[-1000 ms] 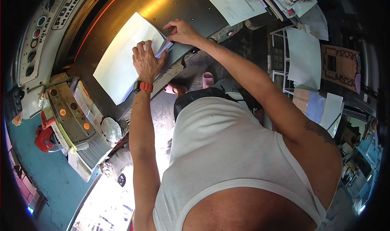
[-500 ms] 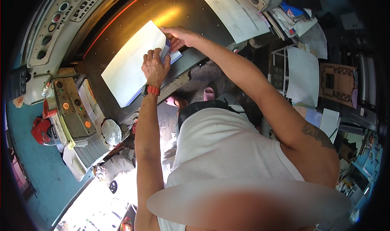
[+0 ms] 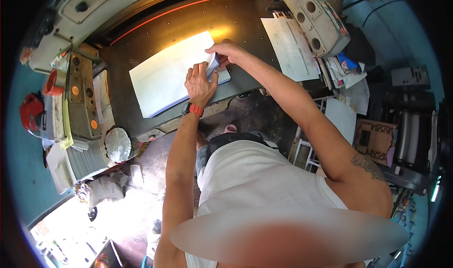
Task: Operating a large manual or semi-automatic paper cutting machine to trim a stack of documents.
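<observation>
A thick stack of white paper [image 3: 163, 79] with a blue-tinged edge lies on the dark, dotted metal bed [image 3: 118, 60] of a machine, below a thin red light line. My left hand [image 3: 200, 84], above a wristwatch with a red strap, rests on the stack's top near the right end, fingers spread and slightly bent. My right hand [image 3: 229, 53] grips that right end at the far corner, thumb on top, where part of the stack is raised and bent. The fingertips under the raised sheets are partly hidden.
Printed sheets [image 3: 288, 46] lie right of the stack beside a control console [image 3: 314, 20]. Another console [image 3: 84, 98], a red container [image 3: 54, 79] and a foil-like round object [image 3: 118, 143] are at left. A white rack [image 3: 311, 159] and a roller machine [image 3: 408, 140] stand at right.
The view has turned, shifting the bed and stack rightward in the picture. My right hand has closed round the stack's corner, and the sheets there are lifted more. My left hand stays on top.
</observation>
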The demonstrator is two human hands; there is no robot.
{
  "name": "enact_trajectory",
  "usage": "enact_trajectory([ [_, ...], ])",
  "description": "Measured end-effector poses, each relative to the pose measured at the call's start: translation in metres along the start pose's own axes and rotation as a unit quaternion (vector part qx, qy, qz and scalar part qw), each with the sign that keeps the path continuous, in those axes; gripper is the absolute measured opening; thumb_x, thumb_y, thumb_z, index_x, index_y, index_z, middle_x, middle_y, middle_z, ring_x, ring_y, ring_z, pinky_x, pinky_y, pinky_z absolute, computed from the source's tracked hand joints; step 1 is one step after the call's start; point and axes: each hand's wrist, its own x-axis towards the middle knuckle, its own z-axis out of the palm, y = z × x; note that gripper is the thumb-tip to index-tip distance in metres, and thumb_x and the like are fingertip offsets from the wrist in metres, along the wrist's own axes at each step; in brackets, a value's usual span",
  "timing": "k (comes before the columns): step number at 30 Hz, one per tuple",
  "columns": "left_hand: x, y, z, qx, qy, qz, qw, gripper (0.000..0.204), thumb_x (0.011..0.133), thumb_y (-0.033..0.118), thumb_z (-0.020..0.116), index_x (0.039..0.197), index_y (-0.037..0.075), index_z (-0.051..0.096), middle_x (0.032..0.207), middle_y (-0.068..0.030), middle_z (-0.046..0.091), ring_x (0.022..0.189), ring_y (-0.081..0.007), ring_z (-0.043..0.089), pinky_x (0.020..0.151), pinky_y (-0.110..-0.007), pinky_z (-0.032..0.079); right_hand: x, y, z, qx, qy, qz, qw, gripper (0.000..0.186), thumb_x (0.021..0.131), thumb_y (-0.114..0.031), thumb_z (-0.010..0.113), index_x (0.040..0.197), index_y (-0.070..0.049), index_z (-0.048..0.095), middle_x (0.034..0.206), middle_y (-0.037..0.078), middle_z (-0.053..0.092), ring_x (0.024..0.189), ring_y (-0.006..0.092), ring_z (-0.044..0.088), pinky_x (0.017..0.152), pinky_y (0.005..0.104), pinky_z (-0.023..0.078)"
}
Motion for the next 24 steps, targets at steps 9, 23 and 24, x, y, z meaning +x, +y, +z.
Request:
enact_trajectory([
  [9,-0.003,-0.006,-0.003,-0.037,0.048,-0.001,0.998,0.033,0.077,0.021,0.071,0.106,0.007,0.061,0.095,-0.01,0.063,0.085,-0.03,0.06,0.076,-0.042,0.05,0.03,-0.004,0.001,0.092,-0.149,0.087,0.981,0.036,0.079,-0.013,0.074,0.111,-0.004,0.061,0.101,0.012,0.068,0.086,0.0266,0.069,0.079,0.0505,0.059],
  [23,-0.098,0.001,-0.045,-0.035,-0.1,0.215,0.971,0.042,0.083,0.017,0.069,0.121,0.006,0.056,0.13,-0.0177,0.052,0.12,-0.0348,0.051,0.099,-0.049,0.041,-0.04,-0.065,0.001,0.191,-0.143,-0.156,0.958,0.047,0.075,0.001,0.073,0.119,0.008,0.059,0.107,0.018,0.066,0.096,0.0272,0.068,0.087,0.0393,0.055],
  [24,-0.091,-0.005,-0.044,-0.012,-0.095,0.201,0.975,0.044,0.082,0.017,0.07,0.123,0.005,0.056,0.13,-0.0182,0.052,0.121,-0.0359,0.05,0.1,-0.05,0.041,-0.045,-0.076,-0.003,0.189,-0.14,-0.141,0.962,0.049,0.073,-0.001,0.075,0.118,0.01,0.059,0.106,0.019,0.066,0.096,0.0273,0.068,0.087,0.0404,0.055],
])
